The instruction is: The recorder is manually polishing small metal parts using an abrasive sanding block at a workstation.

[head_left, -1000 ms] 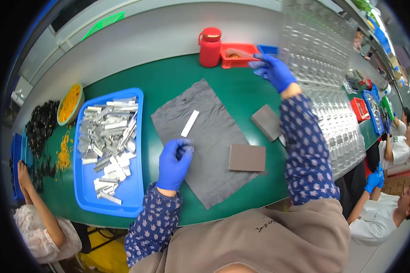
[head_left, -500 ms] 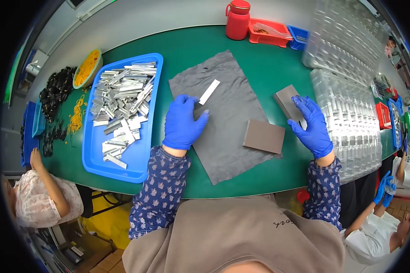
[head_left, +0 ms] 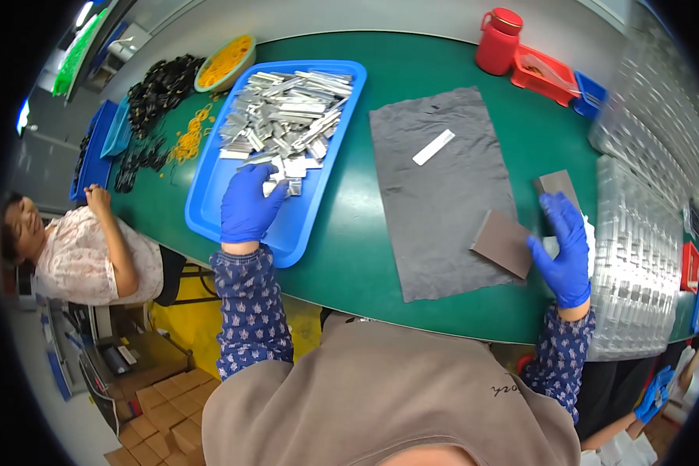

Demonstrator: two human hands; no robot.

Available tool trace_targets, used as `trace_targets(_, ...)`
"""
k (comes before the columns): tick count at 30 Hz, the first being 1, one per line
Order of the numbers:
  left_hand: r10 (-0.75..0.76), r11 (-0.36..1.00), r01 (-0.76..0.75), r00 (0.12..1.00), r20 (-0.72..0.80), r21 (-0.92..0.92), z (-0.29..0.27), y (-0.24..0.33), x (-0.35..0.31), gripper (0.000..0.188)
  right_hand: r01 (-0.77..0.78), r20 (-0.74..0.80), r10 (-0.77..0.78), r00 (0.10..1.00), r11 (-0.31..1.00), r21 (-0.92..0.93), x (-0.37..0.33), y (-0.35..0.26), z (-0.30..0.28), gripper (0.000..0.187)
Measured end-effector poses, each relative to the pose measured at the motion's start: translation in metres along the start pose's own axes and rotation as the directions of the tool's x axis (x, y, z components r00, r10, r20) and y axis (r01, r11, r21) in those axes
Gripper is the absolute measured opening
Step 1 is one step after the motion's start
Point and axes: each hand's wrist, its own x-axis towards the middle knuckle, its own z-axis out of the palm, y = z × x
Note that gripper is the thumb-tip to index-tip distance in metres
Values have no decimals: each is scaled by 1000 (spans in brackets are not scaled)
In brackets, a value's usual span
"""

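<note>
My left hand (head_left: 250,205), in a blue glove, reaches into the near part of a blue tray (head_left: 331,177). Its thumb and fingers are apart, with the fingertips at the lower edge of a pile of silvery metal strips (head_left: 291,116). One light metal strip (head_left: 433,147) lies alone on a dark grey cloth (head_left: 419,217). My right hand (head_left: 565,252), also gloved in blue, is open at the right of the cloth. Its thumb is close to a grey-brown block (head_left: 503,242) on the cloth's edge; its fingers partly cover a second block (head_left: 559,185).
Stacked clear plastic trays (head_left: 637,256) stand at the right. A red flask (head_left: 499,43), a red bin (head_left: 544,76) and a blue bin (head_left: 589,95) line the back. Beyond the blue tray are a bowl (head_left: 227,64) of yellow bands and black cords (head_left: 163,93). A person (head_left: 105,252) sits at far left.
My left hand has moved left from beside the strip on the cloth to the metal strips in the blue tray. The view has swung left; my right hand stays by the blocks.
</note>
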Motion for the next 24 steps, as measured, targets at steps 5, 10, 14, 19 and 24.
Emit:
trace_targets(5, -108, 993, 113, 988, 113, -36, 3, 16, -3, 41, 98, 324, -124, 938, 990, 98, 7, -25, 16, 78)
trace_targets(10, -121, 990, 125, 990, 69, -60, 9, 5, -5, 41, 119, 329, -141, 934, 989, 86, 4, -28, 23, 80)
trace_targets(14, -76, 996, 80, 994, -81, 40, 12, -27, -11, 30, 97, 321, -128, 938, 989, 109, 6, -29, 22, 80)
trace_targets(19, -308, 946, 274, 925, -224, -172, -16, -43, -23, 24, 104, 321, -138, 937, 987, 121, 6, -24, 24, 81)
trace_targets(24, -252, 618, -9, 945, -209, -786, -23, 57, -22, 19, 103, 338, -138, 931, 987, 122, 6, -23, 19, 81)
